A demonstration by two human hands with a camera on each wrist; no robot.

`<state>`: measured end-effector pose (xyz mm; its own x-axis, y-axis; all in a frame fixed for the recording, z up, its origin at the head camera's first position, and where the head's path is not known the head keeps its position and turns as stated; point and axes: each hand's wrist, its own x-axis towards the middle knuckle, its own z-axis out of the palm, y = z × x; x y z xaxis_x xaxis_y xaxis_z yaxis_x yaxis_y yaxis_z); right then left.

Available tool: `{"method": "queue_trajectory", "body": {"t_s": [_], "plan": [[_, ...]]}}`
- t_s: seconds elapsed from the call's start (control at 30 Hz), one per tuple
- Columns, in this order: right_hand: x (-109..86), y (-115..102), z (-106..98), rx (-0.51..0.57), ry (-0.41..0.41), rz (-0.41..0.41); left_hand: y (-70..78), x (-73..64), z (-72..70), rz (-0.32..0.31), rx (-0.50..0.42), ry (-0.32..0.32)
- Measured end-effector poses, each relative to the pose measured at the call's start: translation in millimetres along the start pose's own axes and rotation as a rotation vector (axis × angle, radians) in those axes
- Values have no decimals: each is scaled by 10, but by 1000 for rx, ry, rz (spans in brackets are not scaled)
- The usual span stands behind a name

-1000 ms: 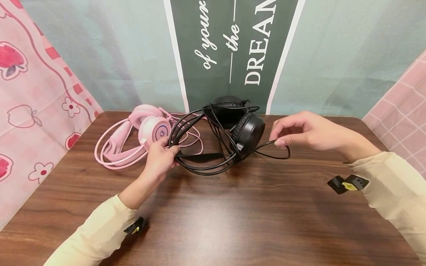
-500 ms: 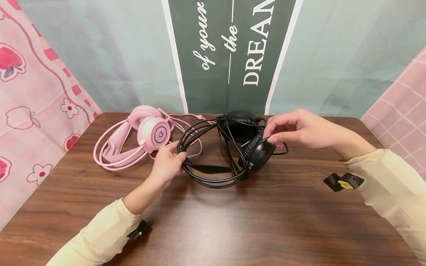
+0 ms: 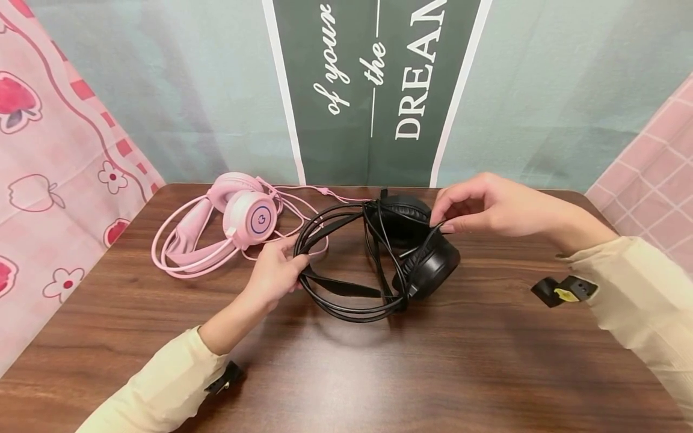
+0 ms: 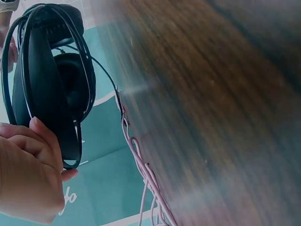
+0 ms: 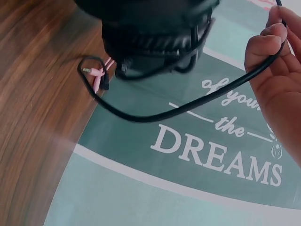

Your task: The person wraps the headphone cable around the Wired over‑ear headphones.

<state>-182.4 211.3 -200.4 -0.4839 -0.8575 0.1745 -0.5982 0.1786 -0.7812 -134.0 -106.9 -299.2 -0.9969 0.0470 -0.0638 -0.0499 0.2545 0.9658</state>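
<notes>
My left hand [image 3: 276, 270] grips the headband end of a pair of black headphones [image 3: 437, 269], thumb on top. They are held over the table's middle, ear cups to the right, with black cable wound round band and cups. My right hand [image 3: 487, 204] pinches a strand of that cable [image 5: 155, 117] between thumb and fingertips, just beside the ear cups. In the left wrist view the left hand [image 4: 33, 165] wraps the band, and the cups hang beyond it. Left of them, pink headphones [image 3: 254, 218] lie on the table, their pink cord trailing right behind the black pair.
The brown wooden table [image 3: 346, 367] reaches back to a green cloth [image 3: 373, 150] with white lettering. A pink patterned cloth [image 3: 70, 198] hangs at left, a pink tiled one [image 3: 649, 162] at right. Pink plugs [image 5: 96, 77] lie near the table's back edge.
The black headphones have moved right and nearer to me, carried by my left hand. My right hand has shifted slightly left, still pinching the cable. The pink headphones stay put.
</notes>
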Motion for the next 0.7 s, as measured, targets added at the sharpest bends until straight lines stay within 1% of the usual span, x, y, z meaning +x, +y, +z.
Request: {"method": "queue_trajectory", "body": {"t_s": [0.1, 0.17, 0.33, 0.53, 0.6, 0.7], "plan": [[-25, 29, -29, 10, -10, 6, -6, -10, -6, -13, -5, -15], [-42, 43, -48, -4, -3, 21, -13, -17, -12, -16, -8, -29], [-87, 56, -100, -72, 44, 73, -29, -34, -31, -4, -13, -51], [-98, 76, -153, -145, 68, 106, -48, -63, -53, 11, -10, -83], [-100, 86, -174, -177, 101, 115, -50, -74, -60, 16, -11, -91], [-118, 99, -217, -226, 181, 134, -45, -83, -59, 7, -21, -104]]}}
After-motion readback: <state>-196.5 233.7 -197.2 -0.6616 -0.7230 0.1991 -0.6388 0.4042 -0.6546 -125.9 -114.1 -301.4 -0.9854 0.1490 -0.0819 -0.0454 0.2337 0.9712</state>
